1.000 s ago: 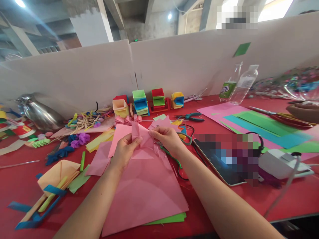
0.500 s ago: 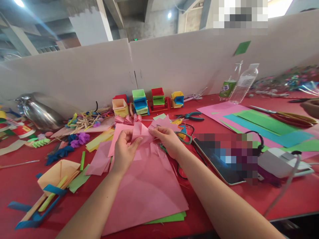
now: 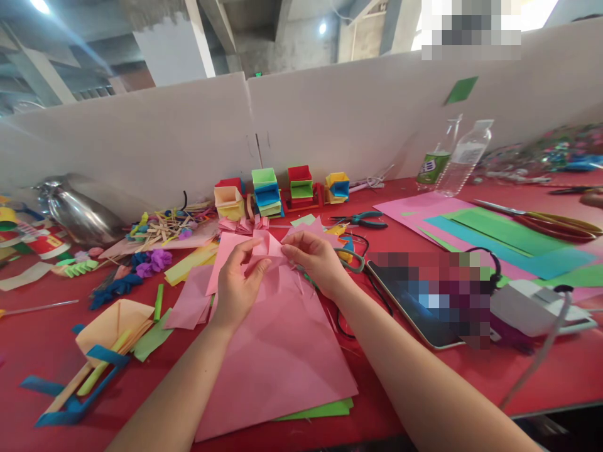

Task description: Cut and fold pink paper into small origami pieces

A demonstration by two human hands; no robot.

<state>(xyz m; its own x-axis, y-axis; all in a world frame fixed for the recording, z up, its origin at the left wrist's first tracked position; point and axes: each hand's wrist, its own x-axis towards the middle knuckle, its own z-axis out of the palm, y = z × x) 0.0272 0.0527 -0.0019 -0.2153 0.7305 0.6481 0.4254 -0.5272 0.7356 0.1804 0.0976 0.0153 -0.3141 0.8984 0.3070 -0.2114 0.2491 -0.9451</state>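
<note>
The folded paper [image 3: 271, 245] is pale pink; at six o'clock from it the large sheets [image 3: 277, 358] are dusty pink with bright green beneath. The tabletop [image 3: 28, 351] is red. At twelve, the box stack [image 3: 266, 193] shows lime and blue. At eight, the paper cup [image 3: 125, 317] is peach, its strips [image 3: 110, 356] blue. At nine, the kettle [image 3: 82, 216] is silver. At three, flat sheets [image 3: 509, 235] are pink, turquoise and green

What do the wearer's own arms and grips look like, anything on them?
Left forearm and right forearm: bare, no sleeves in view. Left grip and right grip: ordinary human hands, ungloved. No watch or bracelet visible; no cables attached.
</note>
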